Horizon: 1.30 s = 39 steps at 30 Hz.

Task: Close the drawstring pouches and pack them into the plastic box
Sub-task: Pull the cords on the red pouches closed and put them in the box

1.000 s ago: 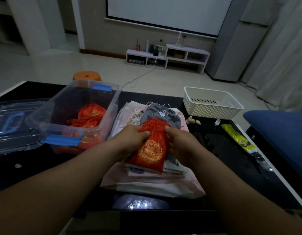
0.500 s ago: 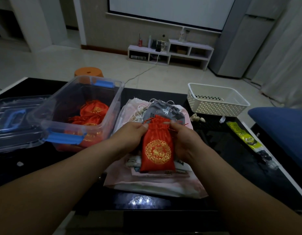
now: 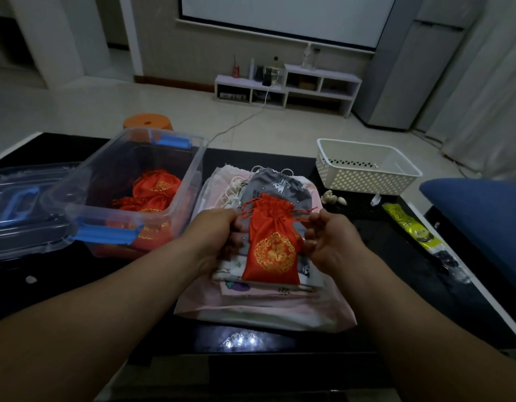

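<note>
Cords point(image 3: 304, 211) ran taut to both sides of the red pouch point(image 3: 272, 250): my left grip point(image 3: 216, 236) was clamped on one end, my right grip point(image 3: 329, 239) on the other. Neck gathered, pouch upright, held just above the cloth pile point(image 3: 265, 309) on the table point(image 3: 381, 256). Off to my left, the plastic box point(image 3: 77, 204) sat open with more red pouches point(image 3: 156, 185) inside.
</note>
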Motion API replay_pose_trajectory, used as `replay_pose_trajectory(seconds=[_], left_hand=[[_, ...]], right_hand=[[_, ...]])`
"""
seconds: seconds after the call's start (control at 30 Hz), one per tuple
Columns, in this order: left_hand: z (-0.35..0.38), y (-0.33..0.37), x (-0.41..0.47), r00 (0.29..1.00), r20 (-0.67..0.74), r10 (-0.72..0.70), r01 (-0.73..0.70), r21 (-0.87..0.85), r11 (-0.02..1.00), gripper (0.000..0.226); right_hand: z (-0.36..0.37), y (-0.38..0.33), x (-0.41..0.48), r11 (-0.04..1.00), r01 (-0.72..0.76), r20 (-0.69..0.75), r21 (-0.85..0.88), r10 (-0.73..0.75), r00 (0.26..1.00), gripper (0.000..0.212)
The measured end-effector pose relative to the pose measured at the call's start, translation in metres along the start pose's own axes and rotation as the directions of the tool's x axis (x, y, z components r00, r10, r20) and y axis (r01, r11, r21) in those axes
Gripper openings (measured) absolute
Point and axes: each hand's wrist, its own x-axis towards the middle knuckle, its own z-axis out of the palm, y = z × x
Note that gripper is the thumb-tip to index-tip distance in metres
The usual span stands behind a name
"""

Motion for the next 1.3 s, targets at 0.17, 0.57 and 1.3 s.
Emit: replay_pose_trajectory(seconds=[0.17, 0.57, 1.3], left_hand=[[0.003, 0.010, 0.005, 0.995, 0.095, 0.021, 0.021, -0.418, 0.908, 0.027], [-0.002, 0.018, -0.003, 0.975, 0.082, 0.209, -0.208, -0.021, 0.978, 0.022], [0.029, 0.044, -0.006, 0.815, 0.325, 0.479, -0.576, 0.375, 0.726, 0.031]], right_hand=[[0.003, -0.003, -0.004, 0.991, -0.065, 0.099, 0.117, 0.053, 0.994, 0.040], [0.006, -0.011, -0.012, 0.885, 0.279, 0.107, -0.373, -0.258, 0.960, 0.032], [0.023, -0.023, -0.026, 0.582, 0.524, 0.495, -0.621, -0.227, 0.839, 0.031]])
